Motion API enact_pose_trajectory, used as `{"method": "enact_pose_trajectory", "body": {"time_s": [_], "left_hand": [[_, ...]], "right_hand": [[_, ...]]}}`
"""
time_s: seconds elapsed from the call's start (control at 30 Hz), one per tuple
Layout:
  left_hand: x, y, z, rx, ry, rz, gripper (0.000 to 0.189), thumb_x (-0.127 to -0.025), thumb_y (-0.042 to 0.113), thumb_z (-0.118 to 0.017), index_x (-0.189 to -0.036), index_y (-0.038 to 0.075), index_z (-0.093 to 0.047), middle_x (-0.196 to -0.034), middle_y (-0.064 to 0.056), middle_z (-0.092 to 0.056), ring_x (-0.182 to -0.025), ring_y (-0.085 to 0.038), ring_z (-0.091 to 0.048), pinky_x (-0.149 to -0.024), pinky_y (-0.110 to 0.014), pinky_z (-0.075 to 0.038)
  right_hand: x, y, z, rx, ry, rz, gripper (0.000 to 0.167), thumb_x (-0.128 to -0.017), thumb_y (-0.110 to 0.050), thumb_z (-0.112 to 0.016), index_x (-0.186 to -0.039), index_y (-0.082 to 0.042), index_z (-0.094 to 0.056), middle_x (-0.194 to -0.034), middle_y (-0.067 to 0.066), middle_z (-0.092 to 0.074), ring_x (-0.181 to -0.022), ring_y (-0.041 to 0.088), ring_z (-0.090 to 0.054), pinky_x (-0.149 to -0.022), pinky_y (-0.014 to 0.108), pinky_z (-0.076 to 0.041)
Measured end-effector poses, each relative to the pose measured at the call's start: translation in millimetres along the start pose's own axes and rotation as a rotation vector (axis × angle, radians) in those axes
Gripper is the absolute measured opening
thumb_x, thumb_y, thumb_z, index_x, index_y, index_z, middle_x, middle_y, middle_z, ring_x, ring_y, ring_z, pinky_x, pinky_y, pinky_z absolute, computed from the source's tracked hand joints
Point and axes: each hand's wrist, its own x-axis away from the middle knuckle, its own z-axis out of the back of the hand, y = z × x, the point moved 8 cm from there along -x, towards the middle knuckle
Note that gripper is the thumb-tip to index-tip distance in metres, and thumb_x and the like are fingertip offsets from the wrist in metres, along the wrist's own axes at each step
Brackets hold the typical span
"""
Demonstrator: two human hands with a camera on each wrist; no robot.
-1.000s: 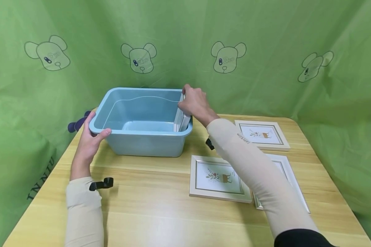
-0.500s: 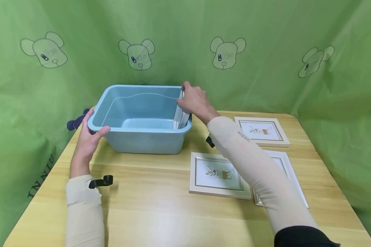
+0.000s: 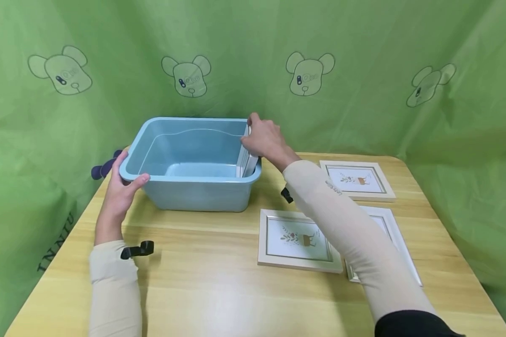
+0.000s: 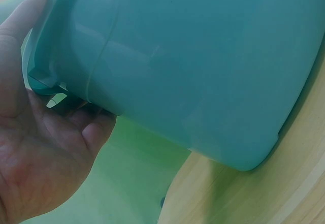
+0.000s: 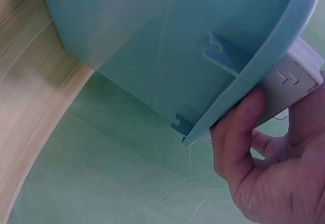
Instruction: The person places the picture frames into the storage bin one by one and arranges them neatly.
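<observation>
My left grip (image 3: 119, 197) is clasped on the left rim of a pale blue, rectangular plastic tub (image 3: 198, 194), probably to steady it. My right grip (image 3: 264, 138) pinches the upper edge of a white, flat rectangular frame (image 3: 244, 163) standing on edge inside the tub, beside its right wall, which may help prop it. Right of and nearer me than that grip, three pale-bordered picture frames (image 3: 297, 238) lie flat on the light wooden surface (image 3: 198, 281).
</observation>
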Motion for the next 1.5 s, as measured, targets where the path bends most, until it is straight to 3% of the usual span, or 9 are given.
{"method": "enact_pose_trajectory", "body": {"time_s": [0.43, 0.7, 1.03, 1.33, 1.5], "left_hand": [[1.7, -0.7, -0.3, -0.011, 0.004, 0.003, 0.088, -0.091, 0.017, -0.066, -0.155, 0.031, -0.009, -0.160, -0.015, -0.016, -0.143, -0.030, -0.023, -0.122, -0.047, -0.019], [1.7, 1.5, -0.8, -0.008, 0.007, 0.003, 0.087, -0.091, 0.017, -0.067, -0.154, 0.034, -0.011, -0.159, -0.013, -0.018, -0.142, -0.029, -0.024, -0.122, -0.047, -0.021], [2.8, 0.6, -0.9, -0.001, 0.004, 0.012, 0.088, -0.091, 0.017, -0.066, -0.155, 0.032, -0.008, -0.160, -0.014, -0.015, -0.144, -0.031, -0.022, -0.123, -0.046, -0.018], [1.2, -0.9, 0.4, 0.013, -0.001, 0.002, 0.089, -0.091, 0.015, -0.065, -0.156, 0.030, -0.006, -0.161, -0.016, -0.013, -0.144, -0.032, -0.020, -0.123, -0.043, -0.018], [1.3, -1.4, -0.6, 0.021, 0.000, 0.002, 0.087, -0.091, 0.016, -0.065, -0.155, 0.031, -0.008, -0.161, -0.014, -0.014, -0.144, -0.031, -0.021, -0.123, -0.048, -0.016]], "right_hand": [[4.7, 4, 2, 0.026, -0.007, 0.011, 0.059, -0.096, -0.045, -0.050, -0.144, -0.016, -0.035, -0.101, 0.007, -0.057, -0.070, 0.021, -0.059, -0.056, 0.032, -0.051], [1.1, 21, 17, 0.001, 0.017, -0.002, 0.063, -0.097, -0.056, -0.037, -0.144, -0.015, -0.037, -0.131, 0.013, -0.057, -0.101, 0.028, -0.059, -0.078, 0.040, -0.052], [-3.0, 48, 21, -0.025, 0.014, -0.045, 0.062, -0.098, -0.057, -0.036, -0.146, -0.016, -0.036, -0.143, 0.012, -0.049, -0.122, 0.031, -0.052, -0.096, 0.047, -0.048], [-6.0, 84, 24, -0.039, 0.067, -0.090, 0.066, -0.098, -0.054, -0.041, -0.150, -0.014, -0.030, -0.153, 0.017, -0.030, -0.138, 0.036, -0.032, -0.111, 0.054, -0.035], [-9.8, 105, 23, -0.031, 0.081, -0.096, 0.072, -0.098, -0.054, -0.041, -0.156, -0.018, -0.016, -0.161, 0.016, -0.017, -0.147, 0.038, -0.017, -0.117, 0.060, -0.023]]}}
